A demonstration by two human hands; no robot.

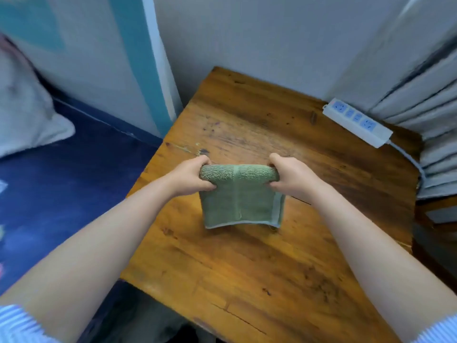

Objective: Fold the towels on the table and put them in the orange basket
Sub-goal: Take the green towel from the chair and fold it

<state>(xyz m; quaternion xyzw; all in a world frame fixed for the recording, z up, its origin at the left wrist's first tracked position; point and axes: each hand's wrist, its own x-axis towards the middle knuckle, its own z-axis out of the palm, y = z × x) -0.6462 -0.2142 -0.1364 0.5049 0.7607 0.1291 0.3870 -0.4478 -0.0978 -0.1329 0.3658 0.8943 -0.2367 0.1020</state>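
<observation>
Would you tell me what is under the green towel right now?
Under the green towel, held by the left hand and right hand, is the wooden table; the patch behind the cloth is hidden.

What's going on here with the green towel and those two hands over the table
A person is folding a green towel above a wooden table. The left hand grips the towel's left end and the right hand grips its right end along the top fold, so the rest hangs down toward the table. A white power strip lies at the table's far right corner. No orange basket is in view.
</observation>
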